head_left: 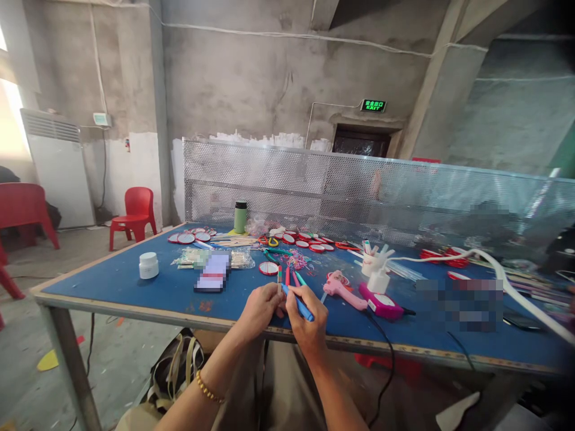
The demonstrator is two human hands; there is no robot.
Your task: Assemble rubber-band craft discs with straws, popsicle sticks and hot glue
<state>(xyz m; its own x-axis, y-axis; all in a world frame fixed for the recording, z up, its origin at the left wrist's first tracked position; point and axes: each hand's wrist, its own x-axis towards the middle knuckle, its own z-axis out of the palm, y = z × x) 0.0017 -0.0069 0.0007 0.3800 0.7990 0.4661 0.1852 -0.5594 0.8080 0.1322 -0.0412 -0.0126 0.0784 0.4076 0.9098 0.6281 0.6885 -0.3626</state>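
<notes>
Daylight floods in from the far left, blown out to white glare beside the air conditioner [58, 167], while the right corners darken and the wide lens bends the counter [126, 281] edge, with pixelated patches on it and the hands sharp.

Both forearms are bare, no sleeves showing at all. The left hand [259, 309] has a gold beaded bracelet [207, 389] sitting back from it on the wrist. The right hand [306, 318] has nothing on it, no rings or watch.
</notes>
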